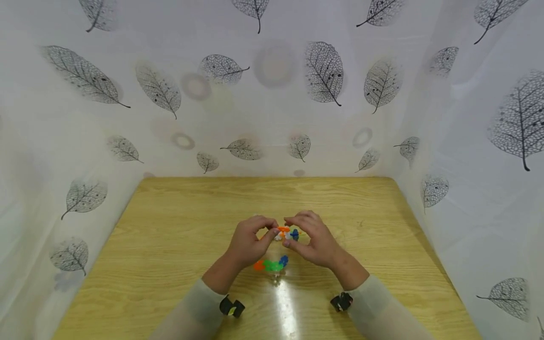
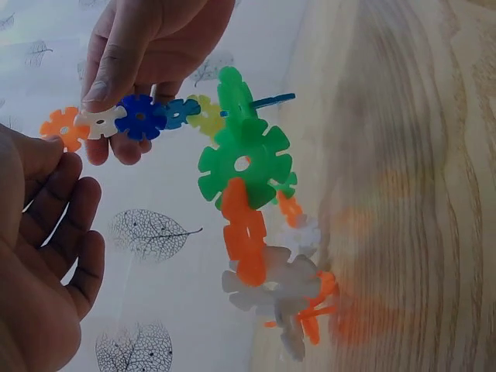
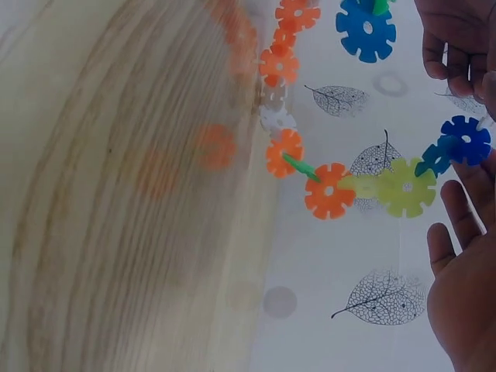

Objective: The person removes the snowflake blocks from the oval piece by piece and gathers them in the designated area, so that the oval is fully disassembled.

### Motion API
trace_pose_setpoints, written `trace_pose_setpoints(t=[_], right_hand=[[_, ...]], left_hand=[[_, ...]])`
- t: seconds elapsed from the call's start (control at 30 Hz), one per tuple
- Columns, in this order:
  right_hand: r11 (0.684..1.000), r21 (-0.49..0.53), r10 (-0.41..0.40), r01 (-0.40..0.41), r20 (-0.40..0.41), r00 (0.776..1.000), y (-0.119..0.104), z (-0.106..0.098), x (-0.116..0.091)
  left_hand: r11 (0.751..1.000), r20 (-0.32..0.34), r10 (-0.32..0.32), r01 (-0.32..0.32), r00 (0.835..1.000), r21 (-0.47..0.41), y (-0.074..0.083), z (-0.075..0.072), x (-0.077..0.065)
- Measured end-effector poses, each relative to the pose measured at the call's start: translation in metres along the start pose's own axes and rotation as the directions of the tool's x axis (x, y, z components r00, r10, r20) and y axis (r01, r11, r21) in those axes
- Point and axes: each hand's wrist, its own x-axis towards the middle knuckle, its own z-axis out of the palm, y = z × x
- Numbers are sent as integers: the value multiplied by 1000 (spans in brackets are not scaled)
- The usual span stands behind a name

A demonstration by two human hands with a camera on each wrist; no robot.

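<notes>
Here's the left grip (image 1: 250, 241), thumb and forefinger pinching an orange disc (image 2: 68, 118); and the right grip (image 1: 316, 240), thumb on one face of the white disc (image 2: 108, 128) next to it, fingers behind, a pinch as well! The two discs meet between the hands, up above the surface (image 1: 191, 203). Run along the chain (image 3: 329, 203) from there: dark blue (image 3: 465, 151), lighter blue, then the yellow disc (image 3: 411, 203), and on to orange and white pieces lower down.

How does it handle? Feather-light, I'd judge, thin and stiff in each disc, yet floppy as a string, because every joint looks able to twist. That sheen suggests smooth plastic, a bit slippery, so flat faces make the best hold, close beside the joint. Grab it far along and the slots could well slip apart; bend one hard and a petal might snap.

Nearer the person there's a stretch with a large green disc (image 2: 260, 167) and a blue one (image 3: 368, 48); whether it joins the held length, I can't tell.
</notes>
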Motion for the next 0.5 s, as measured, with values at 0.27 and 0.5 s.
trace_pose_setpoints(t=[0.27, 0.5], right_hand=[[999, -3, -34, 33, -64, 997, -1, 5, 1], [999, -25, -32, 29, -85, 996, 1, 2, -1]], left_hand=[[1000, -12, 18, -19, 1000, -21, -2, -1, -2], [997, -114, 74, -74, 991, 3, -10, -12, 3]])
